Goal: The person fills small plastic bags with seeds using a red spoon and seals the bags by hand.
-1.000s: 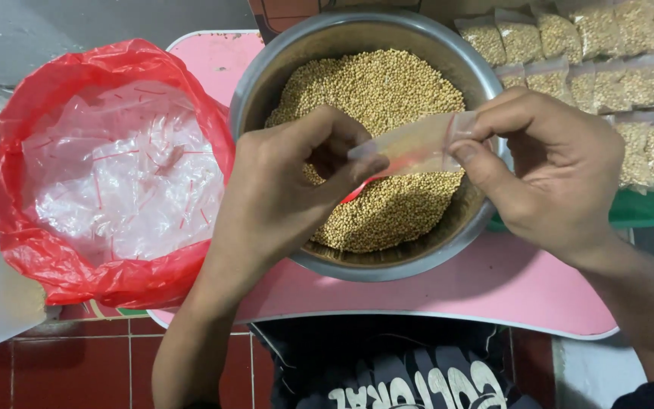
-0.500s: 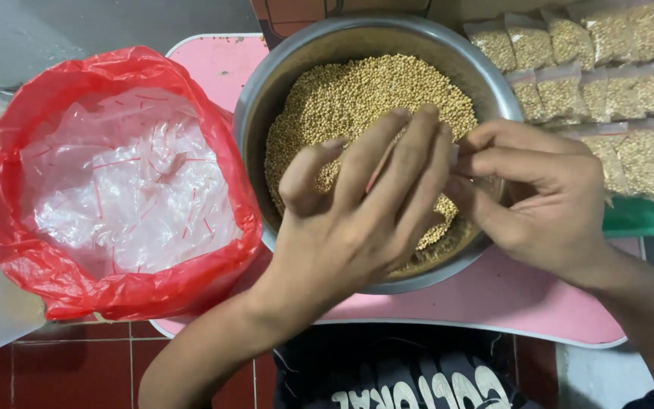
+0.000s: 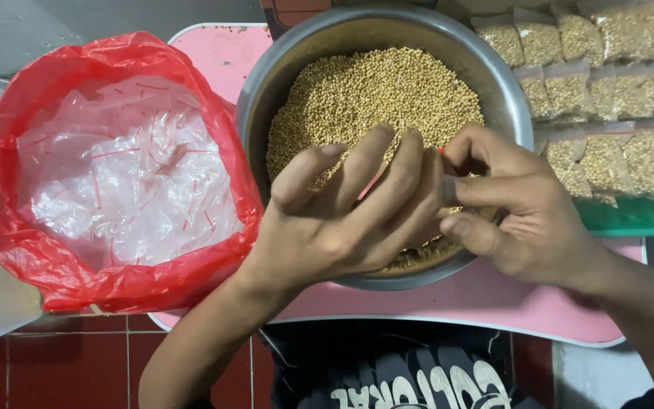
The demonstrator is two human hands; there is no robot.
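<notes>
I'm looking straight down into the steel bowl (image 3: pixel 384 144), which sits on the pink surface (image 3: pixel 486 303) and holds a deep heap of small tan seeds (image 3: pixel 376 95). My left hand (image 3: pixel 342 220) hangs over the near half of the bowl, palm down, fingers spread and slightly curled. Whether that grip holds anything I cannot tell, since the back of the hand hides the palm. My right hand (image 3: pixel 520 212) is touching it at the bowl's near right edge, thumb and forefinger pinched together on what looks like a small clear packet (image 3: pixel 446 184); only a sliver and a red trace show between the fingers.

I'd say the step in hand is working that little packet over the seeds, at the filling or opening stage; I can't tell which.

To my left the red bag (image 3: pixel 119 174) stands open, lined with clear plastic sleeves streaked red. Beyond my right hand, rows of filled seed packets (image 3: pixel 607 98) lie side by side.

The next move calls for keeping the packet's mouth over the bowl and a steady pinch, so nothing spills onto the surface.
</notes>
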